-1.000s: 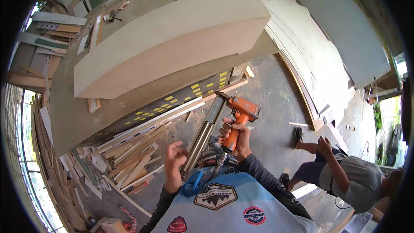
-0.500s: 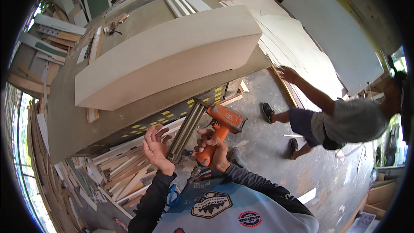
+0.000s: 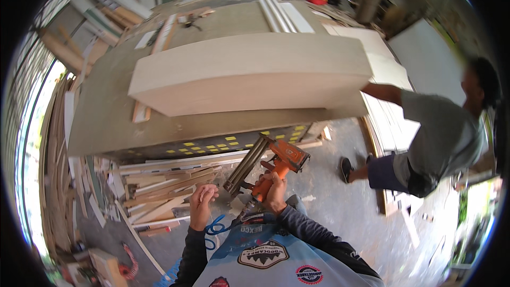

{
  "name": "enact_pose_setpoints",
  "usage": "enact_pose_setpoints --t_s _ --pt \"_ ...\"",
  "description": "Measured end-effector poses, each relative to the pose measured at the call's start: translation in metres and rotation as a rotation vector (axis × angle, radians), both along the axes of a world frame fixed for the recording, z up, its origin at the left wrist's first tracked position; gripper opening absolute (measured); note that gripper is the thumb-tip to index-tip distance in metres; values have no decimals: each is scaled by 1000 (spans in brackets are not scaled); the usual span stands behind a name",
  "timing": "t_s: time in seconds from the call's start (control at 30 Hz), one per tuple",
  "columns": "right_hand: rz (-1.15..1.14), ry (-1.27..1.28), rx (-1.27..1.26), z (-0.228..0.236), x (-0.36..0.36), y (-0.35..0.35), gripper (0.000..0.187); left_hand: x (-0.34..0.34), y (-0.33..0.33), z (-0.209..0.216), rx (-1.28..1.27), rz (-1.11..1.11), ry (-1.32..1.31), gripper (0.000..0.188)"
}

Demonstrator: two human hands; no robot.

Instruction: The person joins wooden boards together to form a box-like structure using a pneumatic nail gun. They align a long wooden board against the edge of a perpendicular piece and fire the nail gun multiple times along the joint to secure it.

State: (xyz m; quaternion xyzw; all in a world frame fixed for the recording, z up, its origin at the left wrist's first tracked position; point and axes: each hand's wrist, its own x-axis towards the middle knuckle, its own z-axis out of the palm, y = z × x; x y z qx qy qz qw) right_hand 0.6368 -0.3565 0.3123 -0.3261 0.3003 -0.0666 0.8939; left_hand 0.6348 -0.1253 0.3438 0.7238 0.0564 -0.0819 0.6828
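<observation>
My right hand (image 3: 275, 193) is wrapped round the grip of an orange nail gun (image 3: 289, 154). Its long grey magazine (image 3: 245, 165) slants down toward my left. Just left of the magazine's lower end is my left hand (image 3: 202, 202), empty, its fingers half curled and a little apart; it touches nothing I can see. A blue coiled air hose (image 3: 215, 227) hangs beside my left forearm. Beyond the gun, a long pale box-shaped panel piece (image 3: 255, 87) lies across the worktable (image 3: 106, 111).
A co-worker (image 3: 446, 127) stands at the right, an arm reaching to the box's right end. Wood offcuts (image 3: 164, 196) are piled under the table's front edge. White strips (image 3: 276, 15) and small tools (image 3: 190, 20) lie on the far side. Large pale sheets (image 3: 382, 64) stand at the right.
My left hand has drawn back from the magazine, and its fingers have curled. The view has shifted. The co-worker has come up to the box's right end and now reaches it.
</observation>
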Motion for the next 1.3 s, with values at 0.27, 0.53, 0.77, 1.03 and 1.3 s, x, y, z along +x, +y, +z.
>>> enact_pose_setpoints --t_s 0.27,0.53,0.77,1.03,1.3 --pt "245 68 72 -38 37 36 13 49 50 28 -32 431 -349 17" --pt "440 -55 106 -12 78 66 29 204 131 79 171 571 -672 21" --pt "566 -416 10 107 136 95 47 304 179 76 464 447 -783 29" --pt "334 -592 -58 201 240 138 63 350 184 50 453 308 -923 25" --pt "225 -303 -309 223 316 160 49 352 171 29 238 301 -1052 37"
